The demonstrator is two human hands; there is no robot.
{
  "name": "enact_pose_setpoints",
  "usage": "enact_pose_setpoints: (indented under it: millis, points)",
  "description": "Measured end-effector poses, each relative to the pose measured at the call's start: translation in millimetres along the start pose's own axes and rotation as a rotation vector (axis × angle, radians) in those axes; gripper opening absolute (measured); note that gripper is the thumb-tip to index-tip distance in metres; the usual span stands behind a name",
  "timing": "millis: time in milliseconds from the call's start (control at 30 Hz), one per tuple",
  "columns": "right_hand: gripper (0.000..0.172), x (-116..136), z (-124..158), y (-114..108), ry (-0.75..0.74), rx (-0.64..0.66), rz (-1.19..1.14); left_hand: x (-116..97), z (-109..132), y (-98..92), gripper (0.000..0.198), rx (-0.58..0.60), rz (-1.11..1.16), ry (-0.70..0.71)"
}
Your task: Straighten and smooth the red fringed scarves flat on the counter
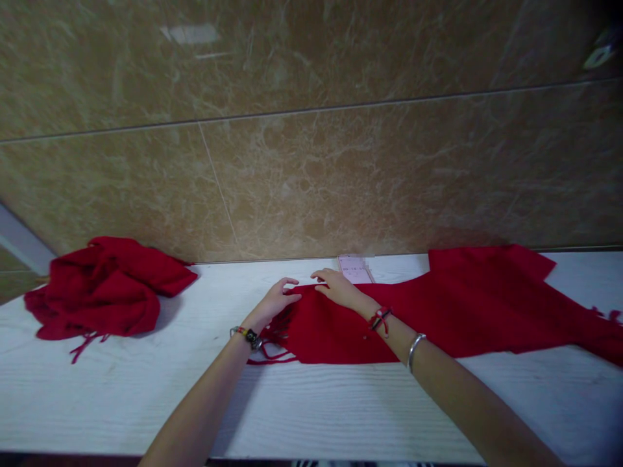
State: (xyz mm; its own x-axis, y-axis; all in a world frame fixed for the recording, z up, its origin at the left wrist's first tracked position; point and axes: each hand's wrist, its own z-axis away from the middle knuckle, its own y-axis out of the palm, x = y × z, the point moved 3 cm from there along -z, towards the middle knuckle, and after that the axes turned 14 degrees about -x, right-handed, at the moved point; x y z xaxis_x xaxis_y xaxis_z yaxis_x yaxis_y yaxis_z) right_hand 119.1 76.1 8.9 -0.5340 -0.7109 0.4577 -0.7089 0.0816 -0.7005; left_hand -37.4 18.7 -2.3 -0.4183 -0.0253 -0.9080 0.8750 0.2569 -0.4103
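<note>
A red fringed scarf [438, 318] lies stretched along the white table, its fringe at the left end and its far part folded or angled at the right. My left hand [276, 299] is at the scarf's upper left corner, over the fringe, with thumb and fingers apart. Just to the right, my right hand [339, 289] rests at the upper edge of the cloth, its fingers loosely curved and spread. Neither hand visibly grips the cloth. Some tassels hang loose below my left wrist.
A second red fringed cloth [104, 292] lies crumpled at the left. Behind the scarf, a pale phone-like device [356, 268] shows digits against the wall's foot. The white table [292, 415] meets a brown marbled tile wall [341, 175].
</note>
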Motion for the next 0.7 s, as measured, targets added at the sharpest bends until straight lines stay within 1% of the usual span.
enact_pose_setpoints:
  millis: [67,133,167,200,267,333,400,467,533,567,600,700]
  points:
    - [0.031,8.7,8.6,-8.2,-0.056,-0.038,0.039,-1.3,-0.7,-3.0,0.024,-0.045,-0.098,0.045]
    - [0.028,24.0,23.6,-18.7,-0.175,-0.010,0.031,-3.0,-1.7,-7.5,0.026,-0.113,-0.202,0.113]
    - [0.026,33.1,33.6,-23.2,-0.249,0.046,-0.010,-4.4,-1.9,-10.0,0.028,-0.143,-0.248,0.152]
    - [0.026,42.2,44.9,-26.6,-0.323,0.134,-0.067,-6.2,-1.9,-12.4,0.030,-0.159,-0.288,0.192]
    - [0.030,56.2,67.1,-30.9,-0.420,0.275,-0.117,-11.5,-0.8,-16.8,0.028,-0.145,-0.340,0.266]
    - [0.026,62.7,83.0,-32.0,-0.468,0.298,-0.069,-18.1,2.4,-20.9,0.021,-0.081,-0.362,0.329]
    - [0.017,63.5,90.9,-30.0,-0.483,0.270,-0.001,-24.5,9.5,-23.6,0.013,0.055,-0.395,0.418]
    - [0.015,62.4,92.7,-26.2,-0.495,0.256,0.030,-28.0,21.1,-25.6,0.011,0.217,-0.441,0.501]
    - [0.017,61.1,90.8,-22.8,-0.476,0.248,0.029,-28.1,34.9,-27.6,0.016,0.339,-0.478,0.543]
    - [0.017,60.1,88.7,-21.8,-0.434,0.226,0.014,-27.9,41.4,-28.6,0.019,0.362,-0.487,0.548]
    - [0.016,58.4,86.2,-21.3,-0.365,0.189,-0.014,-27.9,47.4,-29.0,0.023,0.369,-0.493,0.559]
    - [0.015,48.9,79.7,-21.3,-0.083,0.028,-0.160,-30.2,61.7,-24.0,0.040,0.382,-0.509,0.623]
